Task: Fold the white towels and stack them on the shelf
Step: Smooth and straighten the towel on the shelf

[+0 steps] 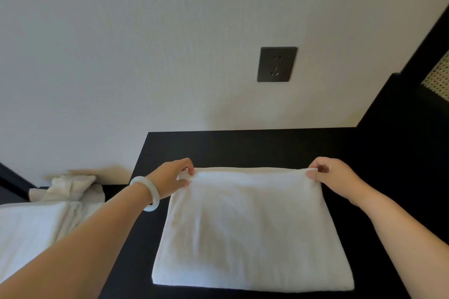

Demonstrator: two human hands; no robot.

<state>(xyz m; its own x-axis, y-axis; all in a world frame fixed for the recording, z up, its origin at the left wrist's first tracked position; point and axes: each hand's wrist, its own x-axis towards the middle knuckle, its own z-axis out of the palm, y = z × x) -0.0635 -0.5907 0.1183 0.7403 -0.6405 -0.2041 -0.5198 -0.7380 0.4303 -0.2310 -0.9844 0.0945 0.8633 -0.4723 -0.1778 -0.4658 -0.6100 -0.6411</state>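
A pale plain wall [145, 43] is met by the back edge of a matt black flat surface [243, 145]. On the right side, room is cut off by a black upright panel [401, 116]. A white rectangular terry towel [250, 230], already doubled, is laid in the middle of the surface. Its near fold is close to the front edge and its far edge well short of the back edge, so a bare black strip is left beyond it for a further fold. Past the surface's left edge, a heap of unfolded white towels [31, 230] is kept within reach, presumably as the waiting supply. The towel's two far corners are pinched, one by the left hand [170, 176] and one by the right hand [336, 176], thumb against curled fingers. This grip is judged to serve squaring the layers or drawing the far edge toward the near one. A dark grey square wall socket [277, 64] is mounted above the back edge, and a glossy white bangle [151, 195] is worn on the left wrist.
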